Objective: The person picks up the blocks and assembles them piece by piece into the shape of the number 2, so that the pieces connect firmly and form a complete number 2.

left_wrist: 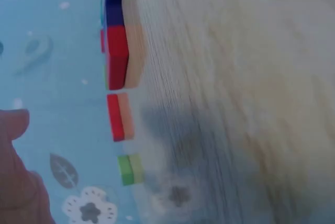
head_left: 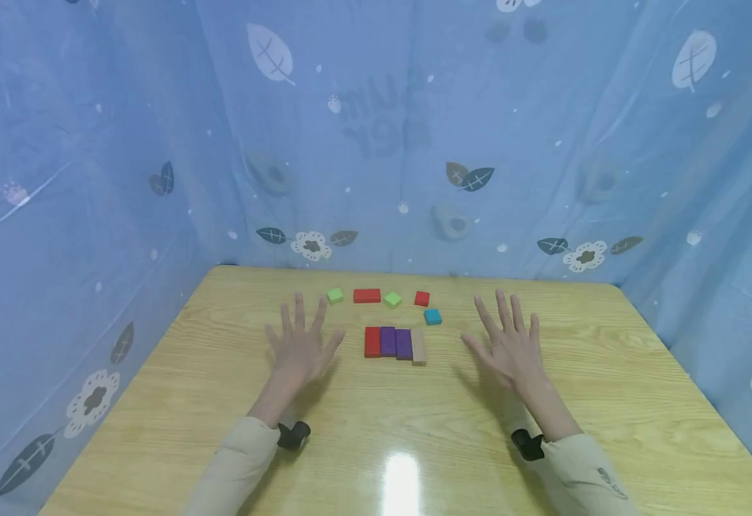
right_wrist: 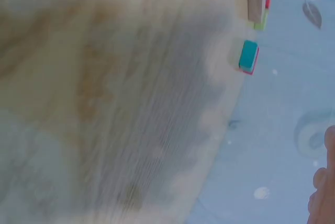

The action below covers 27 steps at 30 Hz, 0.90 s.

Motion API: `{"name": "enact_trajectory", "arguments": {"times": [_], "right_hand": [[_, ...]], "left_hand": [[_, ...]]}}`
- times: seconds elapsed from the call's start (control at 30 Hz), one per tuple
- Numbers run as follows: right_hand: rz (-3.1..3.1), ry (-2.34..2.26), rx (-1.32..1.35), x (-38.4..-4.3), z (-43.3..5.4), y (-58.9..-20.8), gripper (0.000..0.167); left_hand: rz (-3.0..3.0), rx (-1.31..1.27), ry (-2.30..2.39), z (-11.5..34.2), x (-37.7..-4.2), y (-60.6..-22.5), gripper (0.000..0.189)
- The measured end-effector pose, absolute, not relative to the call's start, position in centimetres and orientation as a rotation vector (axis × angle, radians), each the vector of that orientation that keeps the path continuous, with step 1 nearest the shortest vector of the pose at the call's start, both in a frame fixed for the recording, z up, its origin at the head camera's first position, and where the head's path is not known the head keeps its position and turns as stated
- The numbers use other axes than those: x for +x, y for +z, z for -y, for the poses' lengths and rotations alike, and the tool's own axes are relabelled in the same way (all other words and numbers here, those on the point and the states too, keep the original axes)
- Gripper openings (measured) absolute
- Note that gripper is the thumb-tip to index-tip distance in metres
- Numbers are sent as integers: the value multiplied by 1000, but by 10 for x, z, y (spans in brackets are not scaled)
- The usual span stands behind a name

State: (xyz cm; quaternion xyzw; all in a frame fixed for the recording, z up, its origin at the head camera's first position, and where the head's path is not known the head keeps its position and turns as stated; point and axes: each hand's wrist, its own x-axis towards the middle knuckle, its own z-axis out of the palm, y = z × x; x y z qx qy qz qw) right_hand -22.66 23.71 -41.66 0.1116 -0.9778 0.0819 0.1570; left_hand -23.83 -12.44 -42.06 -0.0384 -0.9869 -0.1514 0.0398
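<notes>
Both hands hover over the wooden table with fingers spread, holding nothing. My left hand (head_left: 300, 351) is left of a row of upright-lying blocks; my right hand (head_left: 512, 351) is to their right. From left to right the row has a red block (head_left: 372, 342), a purple block (head_left: 388, 342), a second purple block (head_left: 404, 344) and a natural wood block (head_left: 419, 347), side by side. In the left wrist view, part of the left hand shows at the left edge, with the red block (left_wrist: 117, 56) beyond it. Fingers of the right hand (right_wrist: 323, 182) appear at the right wrist view's edge.
Behind the row lie a green block (head_left: 335, 296), a long red block (head_left: 367, 296), another green block (head_left: 393, 299), a small red block (head_left: 422, 298) and a blue block (head_left: 433, 317). A blue patterned curtain (head_left: 376, 201) hangs along the back and sides of the table (head_left: 350, 423).
</notes>
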Motion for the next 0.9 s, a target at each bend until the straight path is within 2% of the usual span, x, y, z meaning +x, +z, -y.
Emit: {"name": "enact_trajectory", "arguments": {"times": [0.3,0.57,0.73,0.9], "right_hand": [[2635,227,627,-208,-237,-414,66],[2422,336,1201,-193,-240,-418,53],[2301,383,1433,-182,-240,-427,53],[2298,483,1519,-172,-242,-433,52]], "left_hand": [[2956,-532,-549,126,-214,-418,71],[2937,-869,-593,131,-209,-421,68],[2996,-940,-687,134,-205,-422,69],[2975,-987,-734,136,-202,-422,69]]}}
